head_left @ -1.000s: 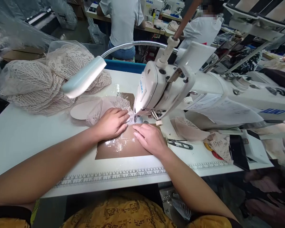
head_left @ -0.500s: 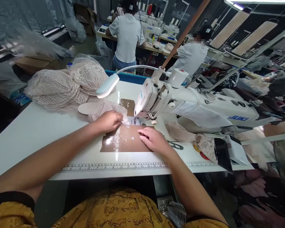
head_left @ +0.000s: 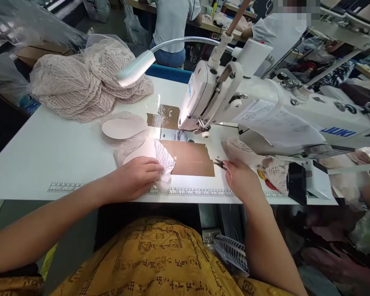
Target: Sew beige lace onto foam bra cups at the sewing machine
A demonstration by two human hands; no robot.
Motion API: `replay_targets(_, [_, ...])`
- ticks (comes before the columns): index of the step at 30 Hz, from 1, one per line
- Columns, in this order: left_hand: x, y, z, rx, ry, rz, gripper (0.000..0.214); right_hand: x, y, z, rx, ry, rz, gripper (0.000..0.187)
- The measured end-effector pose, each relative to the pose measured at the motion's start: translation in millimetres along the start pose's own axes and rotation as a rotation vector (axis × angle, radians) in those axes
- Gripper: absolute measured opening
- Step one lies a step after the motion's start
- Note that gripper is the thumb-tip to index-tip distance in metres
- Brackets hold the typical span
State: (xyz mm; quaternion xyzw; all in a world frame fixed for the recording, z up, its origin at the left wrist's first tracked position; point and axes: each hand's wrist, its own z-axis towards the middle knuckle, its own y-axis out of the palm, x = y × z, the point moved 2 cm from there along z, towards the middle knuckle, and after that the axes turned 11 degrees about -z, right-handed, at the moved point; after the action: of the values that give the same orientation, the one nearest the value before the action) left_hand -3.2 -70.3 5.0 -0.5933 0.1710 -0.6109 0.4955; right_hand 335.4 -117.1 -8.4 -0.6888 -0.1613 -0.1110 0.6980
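Note:
My left hand [head_left: 140,174] is closed on the edge of a pale lace piece [head_left: 165,159], which lies partly over a brown sheet [head_left: 193,158] taped to the table. A smooth, pale oval pad [head_left: 123,128] and sheer fabric lie just beyond that hand. My right hand [head_left: 243,179] grips thread snips [head_left: 218,163] at the right edge of the brown sheet, blades pointing left. Much of the snips is hidden under the fingers. Between and beyond my hands stands the white sewing machine [head_left: 200,98], its needle area clear of the lace.
Stacked lace pieces [head_left: 70,88] pile up at the table's back left, near a lamp [head_left: 137,68]. Lace scraps [head_left: 277,172] and a black phone-like object [head_left: 297,183] sit at right. A printed ruler [head_left: 197,192] runs along the front edge. Two people work beyond.
My left hand has drawn the lace piece away from the needle, toward me. My right hand has moved right and taken up the snips from the table. The view has tilted down.

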Motion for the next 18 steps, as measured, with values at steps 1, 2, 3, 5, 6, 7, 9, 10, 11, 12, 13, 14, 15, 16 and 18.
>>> replay_targets(1, [4.4, 3.7, -1.6, 0.009, 0.002, 0.021, 0.025, -0.2, 0.8, 0.5, 0.005, -0.011, -0.01, 0.039])
replay_targets(2, [8.8, 7.8, -2.9, 0.021, -0.001, 0.046, 0.026, -0.4, 1.9, 1.1, 0.012, -0.021, -0.016, 0.04])
replay_targets(3, [13.0, 12.5, -4.0, 0.036, -0.012, 0.076, 0.029, -0.8, 3.4, 1.7, 0.019, -0.028, -0.019, 0.042])
replay_targets(5, [20.0, 23.1, -5.6, 0.076, -0.052, 0.138, 0.035, -2.0, 7.8, 2.9, 0.04, -0.029, -0.009, 0.045])
replay_targets(6, [22.7, 28.8, -6.0, 0.095, -0.075, 0.165, 0.039, -2.9, 10.5, 3.3, 0.054, -0.023, 0.002, 0.046])
replay_targets(7, [24.8, 34.4, -6.3, 0.111, -0.098, 0.19, 0.042, -4.0, 13.4, 3.4, 0.075, -0.008, 0.018, 0.047])
replay_targets(9, [27.2, 44.0, -6.6, 0.136, -0.132, 0.233, 0.044, -5.9, 18.4, 2.7, 0.141, 0.042, 0.073, 0.046])
replay_targets(10, [27.9, 47.6, -6.7, 0.144, -0.14, 0.251, 0.044, -6.5, 20.5, 1.9, 0.179, 0.075, 0.114, 0.045])
replay_targets(11, [28.2, 50.2, -6.8, 0.148, -0.142, 0.265, 0.043, -6.7, 22.2, 0.9, 0.215, 0.111, 0.161, 0.045])
replay_targets(12, [28.3, 52.0, -7.1, 0.15, -0.138, 0.275, 0.042, -6.8, 23.3, -0.4, 0.248, 0.144, 0.212, 0.045])
replay_targets(13, [28.2, 53.0, -7.4, 0.147, -0.133, 0.28, 0.042, -7.0, 23.7, -1.9, 0.277, 0.168, 0.264, 0.045])
replay_targets(14, [28.0, 53.4, -7.8, 0.142, -0.126, 0.285, 0.041, -7.4, 23.3, -3.6, 0.304, 0.184, 0.313, 0.044])
replay_targets(15, [27.8, 53.6, -8.2, 0.135, -0.121, 0.291, 0.041, -8.4, 22.0, -5.3, 0.331, 0.197, 0.36, 0.042])
replay_targets(16, [27.5, 53.5, -8.5, 0.128, -0.116, 0.297, 0.04, -10.4, 19.8, -7.1, 0.352, 0.201, 0.41, 0.039])
replay_targets(18, [27.1, 53.2, -8.8, 0.113, -0.106, 0.303, 0.041, -18.5, 13.3, -9.7, 0.36, 0.159, 0.525, 0.033])
